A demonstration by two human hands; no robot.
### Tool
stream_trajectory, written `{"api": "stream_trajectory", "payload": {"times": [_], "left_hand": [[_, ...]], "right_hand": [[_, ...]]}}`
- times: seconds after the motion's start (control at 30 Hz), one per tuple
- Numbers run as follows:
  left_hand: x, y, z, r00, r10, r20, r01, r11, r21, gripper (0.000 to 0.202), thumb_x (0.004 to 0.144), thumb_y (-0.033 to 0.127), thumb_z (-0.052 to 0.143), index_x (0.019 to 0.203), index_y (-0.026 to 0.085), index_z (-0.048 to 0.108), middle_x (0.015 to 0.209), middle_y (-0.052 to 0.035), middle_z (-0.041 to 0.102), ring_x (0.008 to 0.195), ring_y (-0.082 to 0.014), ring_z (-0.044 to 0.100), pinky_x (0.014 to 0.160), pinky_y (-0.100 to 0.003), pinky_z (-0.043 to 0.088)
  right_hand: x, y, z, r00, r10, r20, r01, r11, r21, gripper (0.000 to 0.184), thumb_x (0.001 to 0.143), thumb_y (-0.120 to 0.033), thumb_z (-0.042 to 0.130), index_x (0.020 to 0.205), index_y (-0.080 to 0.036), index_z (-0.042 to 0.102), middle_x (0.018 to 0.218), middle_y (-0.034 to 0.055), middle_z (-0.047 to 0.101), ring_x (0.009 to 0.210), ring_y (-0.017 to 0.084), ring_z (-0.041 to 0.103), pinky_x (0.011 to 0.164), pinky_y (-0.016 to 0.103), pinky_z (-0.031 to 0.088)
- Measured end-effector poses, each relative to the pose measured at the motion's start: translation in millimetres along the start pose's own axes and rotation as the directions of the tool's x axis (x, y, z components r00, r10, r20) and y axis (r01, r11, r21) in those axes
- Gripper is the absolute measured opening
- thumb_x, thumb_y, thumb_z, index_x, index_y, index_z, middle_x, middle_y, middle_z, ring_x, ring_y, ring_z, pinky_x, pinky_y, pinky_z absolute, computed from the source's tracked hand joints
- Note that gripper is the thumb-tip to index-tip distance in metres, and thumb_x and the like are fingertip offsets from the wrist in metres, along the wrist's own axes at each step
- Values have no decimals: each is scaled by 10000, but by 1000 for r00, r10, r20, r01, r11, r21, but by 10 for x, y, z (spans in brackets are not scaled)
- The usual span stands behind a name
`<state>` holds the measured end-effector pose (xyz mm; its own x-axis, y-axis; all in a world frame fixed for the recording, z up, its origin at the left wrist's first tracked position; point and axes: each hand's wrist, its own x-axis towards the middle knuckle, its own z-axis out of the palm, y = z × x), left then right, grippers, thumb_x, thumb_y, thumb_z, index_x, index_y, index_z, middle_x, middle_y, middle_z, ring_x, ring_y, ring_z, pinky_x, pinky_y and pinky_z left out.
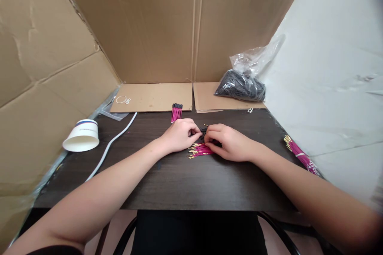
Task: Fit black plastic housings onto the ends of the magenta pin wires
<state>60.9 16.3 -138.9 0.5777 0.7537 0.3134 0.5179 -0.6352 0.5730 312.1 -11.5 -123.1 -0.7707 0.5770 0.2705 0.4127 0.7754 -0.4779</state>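
My left hand (183,134) is closed in a pinch, thumb against forefinger, over small black pieces (203,132) on the table. Whatever sits between those fingertips is too small to make out. Facing it, my right hand (229,142) has its fingers curled together, and what they hold is hidden. A thin gold tip (206,125) pokes out beside its forefinger. Under the right fingertips lies a loose bunch of magenta wires with gold ends (200,150), pointing left. Behind my left hand lies another magenta bunch with black ends (176,112).
A clear bag of black pieces (241,85) stands on cardboard at the back right. At the right edge lies a tied magenta bundle (301,155). On the left are a tipped paper cup (82,135) and a white cable (111,143). Cardboard walls (149,28) enclose the table.
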Motion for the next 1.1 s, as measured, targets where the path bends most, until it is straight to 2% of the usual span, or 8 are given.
{"api": "stream_trajectory", "payload": {"times": [0.17, 0.33, 0.4, 0.5, 0.7, 0.8, 0.9, 1.1], "left_hand": [[4, 9, -18, 1000, 21, -2, -21, 1000, -11, 101, 911, 110, 752, 893, 169, 832, 847, -45, 767, 724, -161, 659, 694, -313, 526], [-1, 6, -19, 1000, 14, -2, -14, 1000, -9, 92, 935, 133, 758, 889, 172, 827, 857, -46, 764, 720, -158, 648, 695, -314, 517], [-3, 3, -16, 1000, 8, -6, -8, 1000, 0, 96, 939, 135, 755, 875, 173, 816, 845, -45, 753, 718, -159, 641, 692, -316, 509], [-5, -1, -18, 1000, -6, 7, 6, 1000, 7, 85, 943, 149, 751, 886, 177, 807, 853, -45, 748, 734, -166, 640, 696, -321, 506], [-17, -10, -29, 997, -13, 74, 10, 999, 43, 81, 994, 209, 692, 951, 178, 753, 941, -57, 736, 810, -186, 656, 744, -346, 519], [-22, -5, -22, 997, -4, 80, -1, 998, 57, 57, 995, 199, 663, 969, 183, 711, 969, -59, 720, 832, -194, 655, 767, -359, 521], [-17, 11, -7, 999, -18, 27, 18, 1000, 19, 45, 993, 188, 637, 967, 186, 673, 991, -63, 707, 818, -189, 641, 755, -356, 516], [1, 26, 17, 995, -79, -53, 75, 994, -77, 113, 1060, 255, 590, 985, 187, 640, 983, -68, 670, 795, -186, 627, 734, -354, 514]], "right_hand": [[0, -23, -8, 997, 60, 50, -58, 997, -42, 122, 1078, -165, 585, 988, -191, 664, 994, 83, 688, 915, 232, 636, 924, 412, 504], [2, -37, -21, 993, 95, 66, -88, 991, -104, 135, 1083, -147, 523, 976, -198, 587, 999, 93, 664, 919, 238, 598, 918, 408, 485], [-2, -14, -37, 995, 102, 16, -100, 991, -94, 133, 1081, -131, 500, 988, -211, 554, 976, 78, 667, 891, 229, 592, 897, 394, 486], [-6, 60, -63, 984, 126, -127, -133, 990, -50, 117, 1088, -137, 497, 1035, -222, 556, 910, 43, 681, 802, 204, 593, 820, 353, 489], [9, 203, -48, 926, 159, -342, -142, 987, 75, 100, 1081, -194, 611, 1103, -218, 706, 981, 54, 798, 831, 195, 717, 774, 325, 543], [16, 220, -15, 922, 155, -355, -135, 987, 82, 126, 1074, -206, 632, 1089, -217, 757, 1006, 62, 820, 844, 201, 737, 789, 339, 565], [18, 221, 6, 924, 155, -350, -134, 987, 85, 145, 1073, -221, 637, 1047, -222, 779, 992, 62, 821, 851, 206, 739, 804, 351, 567], [21, 203, 6, 894, 232, -382, -198, 972, 126, 95, 1032, -246, 697, 963, -210, 752, 802, 20, 732, 667, 161, 604, 641, 305, 469]]}}
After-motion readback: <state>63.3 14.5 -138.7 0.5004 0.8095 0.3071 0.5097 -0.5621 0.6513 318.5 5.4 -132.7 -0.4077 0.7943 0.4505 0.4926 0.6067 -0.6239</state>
